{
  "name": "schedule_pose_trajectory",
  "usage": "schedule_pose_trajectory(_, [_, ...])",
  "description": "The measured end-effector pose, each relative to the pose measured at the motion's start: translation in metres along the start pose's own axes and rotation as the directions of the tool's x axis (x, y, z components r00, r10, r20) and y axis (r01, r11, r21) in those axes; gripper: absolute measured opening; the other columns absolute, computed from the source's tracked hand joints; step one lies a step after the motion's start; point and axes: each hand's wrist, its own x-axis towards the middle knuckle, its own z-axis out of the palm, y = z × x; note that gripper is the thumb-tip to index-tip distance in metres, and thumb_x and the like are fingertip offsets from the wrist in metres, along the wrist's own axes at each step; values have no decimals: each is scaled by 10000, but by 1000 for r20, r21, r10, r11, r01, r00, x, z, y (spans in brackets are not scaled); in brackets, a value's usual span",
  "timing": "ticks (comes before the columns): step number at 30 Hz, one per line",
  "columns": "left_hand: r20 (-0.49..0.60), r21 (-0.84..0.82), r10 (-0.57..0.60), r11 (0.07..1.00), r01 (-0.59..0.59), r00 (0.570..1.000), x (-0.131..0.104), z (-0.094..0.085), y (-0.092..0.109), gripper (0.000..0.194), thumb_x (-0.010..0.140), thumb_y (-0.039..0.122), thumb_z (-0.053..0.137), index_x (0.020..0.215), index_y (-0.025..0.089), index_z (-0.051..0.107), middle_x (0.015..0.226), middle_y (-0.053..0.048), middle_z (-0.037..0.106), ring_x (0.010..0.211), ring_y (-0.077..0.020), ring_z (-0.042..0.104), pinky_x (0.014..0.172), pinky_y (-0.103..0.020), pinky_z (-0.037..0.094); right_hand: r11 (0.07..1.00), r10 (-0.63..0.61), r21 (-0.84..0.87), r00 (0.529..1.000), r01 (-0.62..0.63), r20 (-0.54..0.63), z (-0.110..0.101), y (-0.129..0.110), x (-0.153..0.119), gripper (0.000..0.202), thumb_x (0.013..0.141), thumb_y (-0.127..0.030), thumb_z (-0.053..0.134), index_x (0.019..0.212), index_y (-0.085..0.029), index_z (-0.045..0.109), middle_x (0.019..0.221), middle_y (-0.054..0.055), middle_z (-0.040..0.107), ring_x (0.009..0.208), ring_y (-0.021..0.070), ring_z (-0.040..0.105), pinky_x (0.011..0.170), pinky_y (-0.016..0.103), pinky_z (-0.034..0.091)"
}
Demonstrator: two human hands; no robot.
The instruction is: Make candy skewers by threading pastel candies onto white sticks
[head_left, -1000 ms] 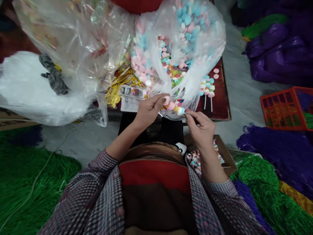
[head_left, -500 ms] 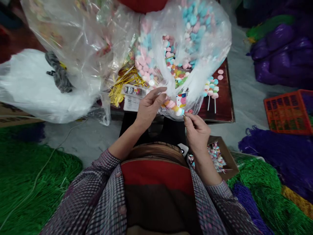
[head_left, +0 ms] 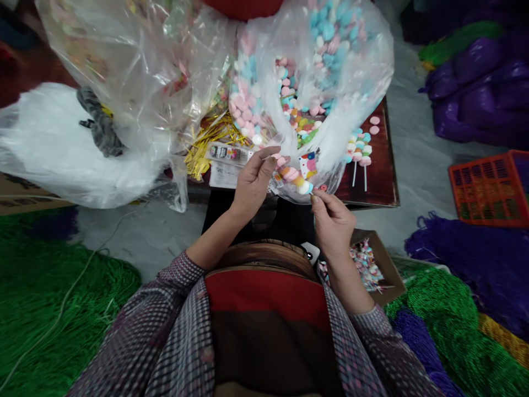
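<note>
A marshmallow skewer [head_left: 291, 175], with pink, yellow, white and blue pieces, slants between my two hands over the table's front edge. At its upper pink end, the thumb and forefinger of my left hand [head_left: 255, 179] are closed; clear film seems to lie about it there. My right hand [head_left: 334, 218] pinches the stick just below the blue end piece. Behind the skewer stands an open clear bag [head_left: 330, 146] of pink, blue and white marshmallows, with colourful gummy candies inside. A dotted printed piece [head_left: 308, 164] shows beside the skewer.
Finished skewers [head_left: 359, 149] lie on the dark table [head_left: 382, 182] at right, near two loose pink marshmallows [head_left: 374, 125]. Gold twist ties [head_left: 202, 146] and clear packets [head_left: 227, 154] lie left. A cardboard box [head_left: 388, 270] of wrapped candies sits below right. An orange crate [head_left: 487, 190] stands farther right.
Both hands keep their hold on the skewer almost unmoved. My left hand has shifted very slightly right, and the view has moved a little.
</note>
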Motion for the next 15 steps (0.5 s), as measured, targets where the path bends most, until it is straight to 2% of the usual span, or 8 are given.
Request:
schedule_pose_trajectory(6, [-31, 257, 196, 949, -181, 980, -6, -2, -6, 375, 1038, 494, 458, 1279, 258, 622, 1155, -57, 781, 1133, -176, 738, 1003, -346, 589, 994, 99, 42, 995, -100, 24, 5, -3, -9, 208, 892, -344, 679, 1003, -231, 813, 920, 34, 806, 876, 200, 755, 832, 398, 617])
schedule_pose_trajectory(9, [-19, 313, 258, 919, -239, 966, -7, -4, -8, 373, 1053, 456, 438, 1313, 259, 619, 1205, -66, 775, 1138, -165, 733, 1007, -326, 585, 983, 163, 83, 985, -167, 51, 8, -8, -14, 226, 889, -367, 683, 1015, -233, 814, 904, 36, 795, 858, 196, 740, 783, 377, 613])
schedule_pose_trajectory(12, [-15, 313, 270, 915, -252, 963, -7, -5, -10, 373, 1057, 433, 440, 1349, 276, 611, 1244, -59, 770, 1124, -152, 735, 987, -301, 593, 965, 225, 119, 971, -234, 86, 12, -13, -17, 267, 878, -406, 693, 1036, -229, 813, 814, 21, 759, 707, 156, 677, 669, 331, 588])
schedule_pose_trajectory(15, [-19, 325, 287, 908, -265, 958, -5, -7, -13, 365, 1055, 417, 455, 1354, 286, 618, 1221, -51, 783, 1093, -147, 744, 951, -286, 609, 935, 287, 173, 948, -309, 138, 17, -15, -19, 299, 867, -426, 694, 1057, -225, 807, 676, -24, 680, 529, 102, 545, 548, 280, 525])
